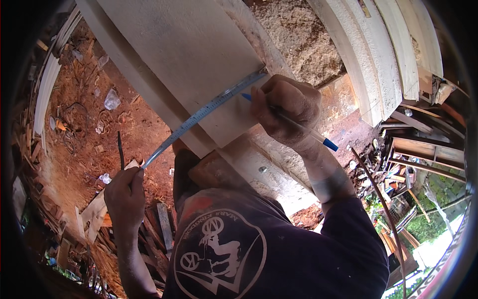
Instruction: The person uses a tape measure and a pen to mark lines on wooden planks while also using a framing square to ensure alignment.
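Observation:
My left hand [129, 194] pinches the near end of a blue measuring tape [198, 116], which runs slantwise over a pale wooden board [224, 127]. The tape's far end lies at the board's right edge, just above my right hand [287, 108]. That hand holds a ballpoint pen [302, 129] with a blue cap on one end; a blue tip points at the board's face beside the tape. The upper board rests on a wider pale board [123, 56], which shows along its left side. What the right fingers touch underneath is hidden.
Long pale planks [369, 67] are stacked at the upper right, beside a heap of sawdust [298, 41]. Reddish ground with plastic scraps [112, 100] lies at the left. Wood offcuts [160, 228] are piled near my left forearm. A thin dark rod [381, 198] stands at the right.

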`<state>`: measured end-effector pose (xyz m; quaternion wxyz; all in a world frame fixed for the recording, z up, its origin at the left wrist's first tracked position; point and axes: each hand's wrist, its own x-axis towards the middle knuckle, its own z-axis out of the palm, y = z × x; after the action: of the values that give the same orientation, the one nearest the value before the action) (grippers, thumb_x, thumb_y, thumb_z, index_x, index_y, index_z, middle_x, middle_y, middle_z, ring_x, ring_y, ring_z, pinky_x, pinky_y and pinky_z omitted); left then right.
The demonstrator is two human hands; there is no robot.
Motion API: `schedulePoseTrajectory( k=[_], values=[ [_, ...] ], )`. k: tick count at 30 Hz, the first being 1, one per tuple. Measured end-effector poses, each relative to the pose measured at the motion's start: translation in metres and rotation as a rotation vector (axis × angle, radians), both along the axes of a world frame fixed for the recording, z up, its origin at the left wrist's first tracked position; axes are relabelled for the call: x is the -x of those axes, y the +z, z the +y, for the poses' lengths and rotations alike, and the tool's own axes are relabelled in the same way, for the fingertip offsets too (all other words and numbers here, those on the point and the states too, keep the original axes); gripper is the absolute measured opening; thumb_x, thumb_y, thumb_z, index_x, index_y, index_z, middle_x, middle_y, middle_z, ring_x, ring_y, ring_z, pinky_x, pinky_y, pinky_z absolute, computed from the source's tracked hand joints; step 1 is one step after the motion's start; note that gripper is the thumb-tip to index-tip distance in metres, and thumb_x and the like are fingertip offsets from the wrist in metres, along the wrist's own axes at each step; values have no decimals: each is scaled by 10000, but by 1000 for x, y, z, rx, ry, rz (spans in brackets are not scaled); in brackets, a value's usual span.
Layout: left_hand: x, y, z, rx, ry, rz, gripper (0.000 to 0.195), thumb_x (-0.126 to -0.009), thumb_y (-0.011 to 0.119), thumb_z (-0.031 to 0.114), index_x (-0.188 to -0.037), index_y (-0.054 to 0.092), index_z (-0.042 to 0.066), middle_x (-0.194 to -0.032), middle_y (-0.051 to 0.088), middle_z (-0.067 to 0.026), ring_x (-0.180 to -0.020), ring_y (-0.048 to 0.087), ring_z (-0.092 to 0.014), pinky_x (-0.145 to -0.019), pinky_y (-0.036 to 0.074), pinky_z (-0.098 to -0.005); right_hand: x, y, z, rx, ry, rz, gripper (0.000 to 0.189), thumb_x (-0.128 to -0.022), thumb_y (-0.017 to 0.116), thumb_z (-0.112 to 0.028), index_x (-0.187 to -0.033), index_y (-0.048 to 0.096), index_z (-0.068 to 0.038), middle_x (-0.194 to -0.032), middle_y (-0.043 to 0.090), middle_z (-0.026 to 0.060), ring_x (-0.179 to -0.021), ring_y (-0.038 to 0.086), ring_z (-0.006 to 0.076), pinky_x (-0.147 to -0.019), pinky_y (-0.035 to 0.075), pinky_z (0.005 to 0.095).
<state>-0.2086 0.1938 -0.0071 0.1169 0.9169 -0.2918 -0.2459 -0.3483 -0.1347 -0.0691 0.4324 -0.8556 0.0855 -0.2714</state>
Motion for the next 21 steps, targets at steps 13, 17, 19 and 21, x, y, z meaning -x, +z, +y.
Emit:
schedulePoseTrajectory(
  k=[13, 17, 19, 21],
  values=[
    [-1, 0, 0, -20, 7, 11, 181, -987, 626, 138, -933, 699, -19, -757, 644, -159, -674, 625, -329, -625, 451, -441, -1, 0, 1, 14, -27, -50, 325, -869, 726, 59, -696, 483, -70, -604, 591, 63, -472, 563, 112, -407, 397, 283],
    [-6, 2, -3, 0, -25, 11, 180, -985, 630, 135, -930, 697, -23, -763, 653, -161, -669, 626, -333, -623, 450, -446, 0, 3, 6, -157, -145, 23, 316, -869, 749, -75, -649, 523, -89, -603, 601, 47, -475, 606, 165, -414, 454, 337],
    [-10, 3, -3, -38, 8, 11, 184, -980, 639, 138, -932, 700, -28, -777, 673, -161, -669, 636, -336, -630, 462, -445, -1, 3, 6, -143, -164, 41, 314, -870, 751, -93, -652, 525, -91, -597, 596, 47, -476, 604, 166, -425, 463, 338],
    [-14, 6, -3, -47, 34, 28, 212, -991, 634, 157, -965, 705, -41, -792, 675, -171, -678, 636, -323, -638, 462, -435, -2, 6, 5, -126, -185, 61, 314, -871, 753, -110, -654, 528, -93, -591, 590, 46, -476, 602, 167, -437, 471, 339]
  ],
)
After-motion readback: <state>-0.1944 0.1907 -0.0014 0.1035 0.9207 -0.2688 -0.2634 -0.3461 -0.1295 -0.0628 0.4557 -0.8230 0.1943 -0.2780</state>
